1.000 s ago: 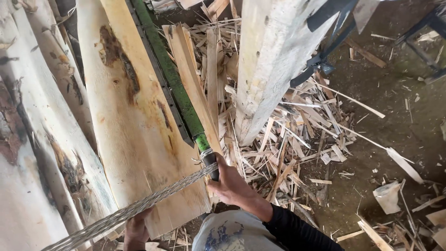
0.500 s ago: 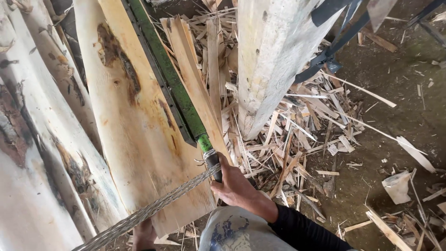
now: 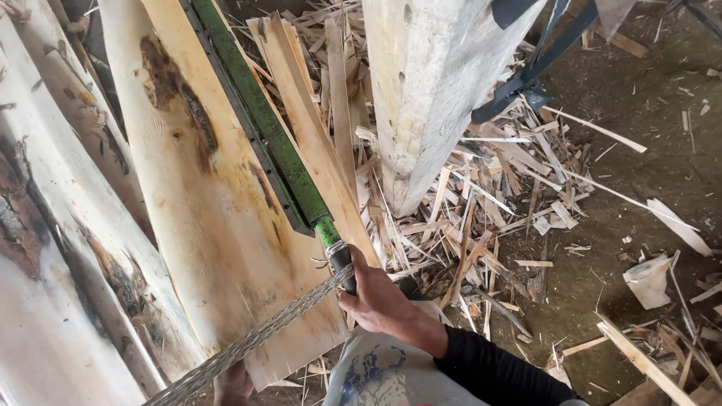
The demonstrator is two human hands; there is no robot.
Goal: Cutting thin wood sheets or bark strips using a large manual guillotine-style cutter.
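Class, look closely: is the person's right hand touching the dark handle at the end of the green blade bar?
Touching. The head view shows the right hand with fingers curled around the dark handle below the green blade bar, no gap visible.

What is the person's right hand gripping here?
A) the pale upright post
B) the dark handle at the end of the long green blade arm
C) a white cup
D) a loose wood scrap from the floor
B: the right hand is closed around the dark handle at the end of the green blade arm, which lies along the wood sheet.
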